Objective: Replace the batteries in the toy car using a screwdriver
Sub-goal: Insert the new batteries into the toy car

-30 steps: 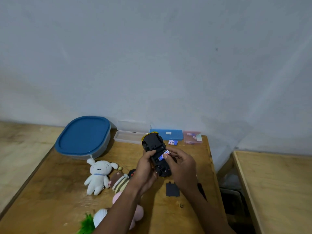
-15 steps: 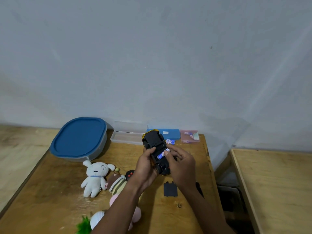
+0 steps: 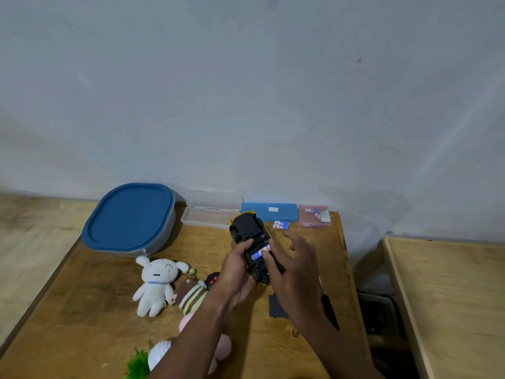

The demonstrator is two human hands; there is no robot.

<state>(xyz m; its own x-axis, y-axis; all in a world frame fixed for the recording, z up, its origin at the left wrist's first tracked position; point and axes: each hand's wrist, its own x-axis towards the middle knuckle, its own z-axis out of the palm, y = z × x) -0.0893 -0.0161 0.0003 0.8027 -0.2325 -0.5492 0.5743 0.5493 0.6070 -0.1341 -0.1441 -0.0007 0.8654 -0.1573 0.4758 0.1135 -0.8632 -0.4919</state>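
Observation:
The toy car (image 3: pixel 247 229) is upside down, its black underside up and yellow body below. My left hand (image 3: pixel 236 272) grips it from the left, just above the wooden table (image 3: pixel 82 318). A blue-and-white battery (image 3: pixel 258 254) lies in the open compartment. The thumb of my right hand (image 3: pixel 296 269) presses on that battery, and the other fingers are spread and lifted. Two loose batteries (image 3: pixel 281 225) lie behind the car. The black battery cover (image 3: pixel 274 310) and a small screw (image 3: pixel 294 332) lie near my right wrist. A dark screwdriver (image 3: pixel 330 313) shows partly beside my right forearm.
A blue-lidded container (image 3: pixel 128 217) stands at the back left, with a clear tray (image 3: pixel 207 218), a blue case (image 3: pixel 269 212) and a pink box (image 3: pixel 314 216) along the wall. Plush toys (image 3: pixel 157 283) lie left of my arms. A second table (image 3: pixel 451 296) stands across a gap on the right.
My right hand's fingers have lifted off the car and spread, while the thumb stays on the battery. My left hand keeps its grip on the car.

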